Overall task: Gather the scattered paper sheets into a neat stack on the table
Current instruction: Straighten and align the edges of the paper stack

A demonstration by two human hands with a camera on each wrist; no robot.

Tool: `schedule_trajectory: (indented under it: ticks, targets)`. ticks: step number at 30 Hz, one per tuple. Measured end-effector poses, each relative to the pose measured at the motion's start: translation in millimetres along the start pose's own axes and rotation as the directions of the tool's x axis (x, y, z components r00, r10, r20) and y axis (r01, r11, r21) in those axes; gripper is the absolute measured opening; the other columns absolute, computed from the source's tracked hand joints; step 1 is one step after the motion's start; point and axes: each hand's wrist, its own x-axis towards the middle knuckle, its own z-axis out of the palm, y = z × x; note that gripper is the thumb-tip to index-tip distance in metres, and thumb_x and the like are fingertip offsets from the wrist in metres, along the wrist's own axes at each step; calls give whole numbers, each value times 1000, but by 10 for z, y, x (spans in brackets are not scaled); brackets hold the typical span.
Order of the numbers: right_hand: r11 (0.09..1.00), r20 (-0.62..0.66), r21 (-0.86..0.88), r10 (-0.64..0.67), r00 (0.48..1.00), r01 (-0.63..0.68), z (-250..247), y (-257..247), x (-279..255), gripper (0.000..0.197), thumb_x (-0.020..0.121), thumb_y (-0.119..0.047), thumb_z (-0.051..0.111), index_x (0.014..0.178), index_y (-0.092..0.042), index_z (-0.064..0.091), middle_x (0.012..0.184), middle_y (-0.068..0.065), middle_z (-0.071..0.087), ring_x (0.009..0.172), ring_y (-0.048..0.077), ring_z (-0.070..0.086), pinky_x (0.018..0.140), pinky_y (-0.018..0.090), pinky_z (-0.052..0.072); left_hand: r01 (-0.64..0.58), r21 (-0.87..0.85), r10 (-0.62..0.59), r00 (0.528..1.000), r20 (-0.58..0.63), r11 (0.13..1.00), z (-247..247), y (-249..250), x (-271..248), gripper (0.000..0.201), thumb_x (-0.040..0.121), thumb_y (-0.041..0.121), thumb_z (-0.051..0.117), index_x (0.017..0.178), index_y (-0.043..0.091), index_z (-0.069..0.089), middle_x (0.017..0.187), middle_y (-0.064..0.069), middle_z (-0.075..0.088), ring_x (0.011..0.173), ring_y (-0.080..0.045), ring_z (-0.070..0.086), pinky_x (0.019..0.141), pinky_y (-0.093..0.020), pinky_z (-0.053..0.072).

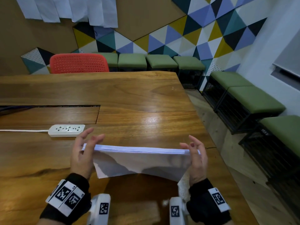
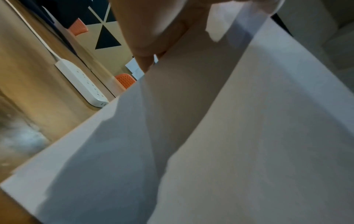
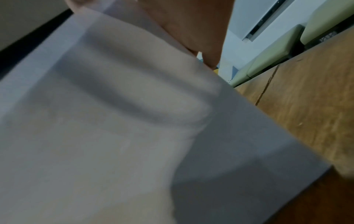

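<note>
A stack of white paper sheets (image 1: 141, 161) stands on edge above the wooden table (image 1: 129, 95), its face tilted toward me and its lower edge bowed. My left hand (image 1: 82, 153) holds the stack's left side; the fingers reach up behind it. My right hand (image 1: 197, 158) holds the right side the same way. In the left wrist view the stack (image 2: 249, 136) fills the frame, with my thumb (image 2: 141, 30) at its edge. The right wrist view shows the stack (image 3: 95, 136) with finger shadows through it. I cannot tell whether the lower edge touches the table.
A white power strip (image 1: 66, 130) with its cable lies just left of and beyond my left hand. A sunken cable tray (image 1: 48, 114) runs along the table's left. A red chair (image 1: 78, 63) and green stools (image 1: 243, 98) border the table. White sheets (image 1: 73, 8) hang on the wall.
</note>
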Motion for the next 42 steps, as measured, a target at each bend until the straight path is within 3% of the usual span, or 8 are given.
schedule_trajectory:
  ticks: [5, 11, 16, 19, 24, 28, 33, 42]
  targets:
    - [999, -24, -13, 34, 999, -35, 41, -6, 8, 20, 73, -35, 49, 84, -23, 61, 89, -10, 62, 74, -20, 55, 71, 19, 38, 97, 10, -96, 995, -21, 995, 7, -132, 46, 43, 71, 41, 65, 111, 25, 59, 124, -6, 58, 123, -24, 45, 92, -40, 33]
    - [996, -79, -33, 79, 994, -82, 46, 61, 2, 51, 61, -72, 50, 73, -23, 57, 71, -4, 56, 73, 16, 54, 70, 30, 43, 47, -32, -48, 998, -41, 998, 59, -57, 56, 33, 71, 58, 51, 97, 39, 53, 90, 1, 70, 114, -25, 53, 96, -41, 32]
    - [996, -15, -58, 62, 998, -63, 17, 52, 2, 72, 44, -91, 46, 83, -31, 56, 77, -4, 55, 75, 14, 52, 70, 28, 42, 60, -92, -49, 993, 112, 994, -65, -79, 94, 54, 55, 61, 62, 104, 42, 48, 100, -2, 68, 114, -30, 52, 105, -53, 33]
    - [993, 134, -72, 102, 986, -93, -68, 60, -1, 48, 58, -54, 71, 99, -39, 53, 105, 7, 60, 99, 22, 59, 86, 38, 50, 123, -107, -81, 940, 332, 987, -217, -59, 87, 84, 35, 43, 82, 108, 38, 43, 106, -7, 61, 98, -25, 59, 84, -38, 49]
    - [981, 108, -189, 72, 992, -50, -141, 146, 11, 37, 79, 3, 63, 89, -31, 57, 85, -3, 70, 80, 3, 67, 74, 26, 54, 12, 143, -67, 920, 387, 990, -237, -69, 93, 49, 74, -17, 58, 99, 25, 50, 100, -9, 58, 88, -23, 57, 66, -20, 52]
    - [980, 105, -151, 148, 983, -131, -136, 159, -11, 27, 77, 6, 66, 82, -21, 64, 67, -14, 73, 66, 0, 67, 54, 13, 51, -22, 151, -25, 953, 302, 988, -78, -68, 5, 31, 81, -7, 57, 86, 24, 56, 89, -3, 61, 87, -15, 56, 71, -26, 45]
    - [927, 77, -33, 375, 924, -373, -126, 288, -96, 41, 76, 2, 69, 114, 2, 54, 100, 18, 66, 86, 24, 65, 55, 21, 55, 52, 168, -100, 951, 292, 984, -90, -177, -77, 24, 74, -6, 67, 83, 16, 66, 79, -3, 71, 84, -16, 62, 68, -23, 45]
    - [948, 72, -127, 304, 950, -293, -39, 126, -158, 22, 76, -16, 72, 80, -18, 50, 79, 1, 59, 84, 26, 62, 69, 32, 51, 153, 134, -171, 976, 138, 979, -32, -237, -155, 23, 79, 10, 67, 84, 31, 60, 88, -1, 65, 87, -17, 59, 74, -32, 45]
